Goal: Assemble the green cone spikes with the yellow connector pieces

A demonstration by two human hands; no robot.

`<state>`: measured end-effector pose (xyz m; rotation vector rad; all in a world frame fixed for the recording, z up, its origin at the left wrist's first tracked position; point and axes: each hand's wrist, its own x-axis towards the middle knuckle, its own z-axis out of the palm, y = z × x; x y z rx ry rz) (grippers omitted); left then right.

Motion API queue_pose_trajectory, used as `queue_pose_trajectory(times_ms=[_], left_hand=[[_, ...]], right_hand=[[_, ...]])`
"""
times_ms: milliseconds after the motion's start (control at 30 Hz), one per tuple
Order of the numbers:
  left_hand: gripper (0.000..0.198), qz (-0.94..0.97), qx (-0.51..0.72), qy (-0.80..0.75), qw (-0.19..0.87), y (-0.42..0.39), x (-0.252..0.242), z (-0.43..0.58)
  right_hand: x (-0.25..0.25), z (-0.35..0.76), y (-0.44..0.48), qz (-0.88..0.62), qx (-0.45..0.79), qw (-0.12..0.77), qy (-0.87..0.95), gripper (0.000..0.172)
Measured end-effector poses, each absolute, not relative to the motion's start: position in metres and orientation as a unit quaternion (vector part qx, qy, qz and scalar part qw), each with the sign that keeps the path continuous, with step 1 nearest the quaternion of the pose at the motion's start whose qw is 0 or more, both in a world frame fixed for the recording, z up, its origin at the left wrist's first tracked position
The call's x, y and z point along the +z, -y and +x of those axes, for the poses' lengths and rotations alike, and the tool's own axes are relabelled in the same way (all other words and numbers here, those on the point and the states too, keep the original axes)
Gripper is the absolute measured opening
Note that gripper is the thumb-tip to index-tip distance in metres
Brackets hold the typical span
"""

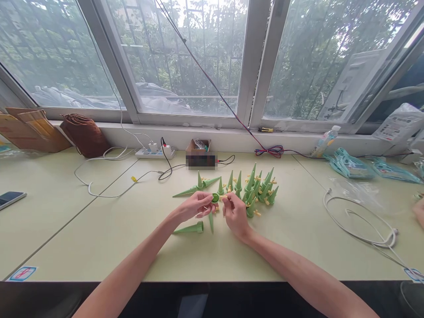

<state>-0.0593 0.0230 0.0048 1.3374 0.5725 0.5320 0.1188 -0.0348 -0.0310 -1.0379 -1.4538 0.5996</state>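
Observation:
Between the finger and thumb of my left hand (195, 205) is a green plastic piece with a round open end (215, 198), which looks like the mouth of a watering spike. My right hand (236, 216) pinches a small yellow valve (223, 197) right beside that round end; I cannot tell whether the two touch. Below my hands lies a loose green cone spike (190, 228), and another green point (211, 223) shows beneath my left hand. Past my right hand stand several green spikes with yellow valves (255, 187). More spikes (188, 190) lie behind my left hand.
At the back are a small cardboard box (198, 145), a power strip (155, 152) with cables, and a coiled red-blue wire (271, 151). A phone (11, 199) lies far left. To the right are a white cable (361, 236), teal bags (354, 164) and another person's hand (419, 210).

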Motion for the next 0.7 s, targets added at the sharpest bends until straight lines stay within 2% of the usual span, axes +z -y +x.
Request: queue_pose_trajectory(times_ms=[167,367,467,700], left_hand=[[0.037,0.642,0.248,-0.256,0.679,-0.0227,0.0074,-0.0618],[0.049,0.613,0.262,-0.236,0.707,-0.0249,0.0064,-0.0611],[0.045,0.621,0.257,-0.249,0.698,-0.0244,0.007,-0.0607],[0.032,0.722,0.274,-0.28,0.571,-0.0175,0.0114,-0.0568]], right_hand=[[-0.0264,0.1186,0.0366,-0.444,0.259,0.587,0.626,0.03],[-0.0257,0.1166,0.0374,-0.423,0.249,0.594,0.637,0.028],[-0.027,0.1167,0.0365,-0.418,0.237,0.596,0.643,0.028],[-0.0278,0.1194,0.0345,-0.436,0.238,0.588,0.638,0.029]])
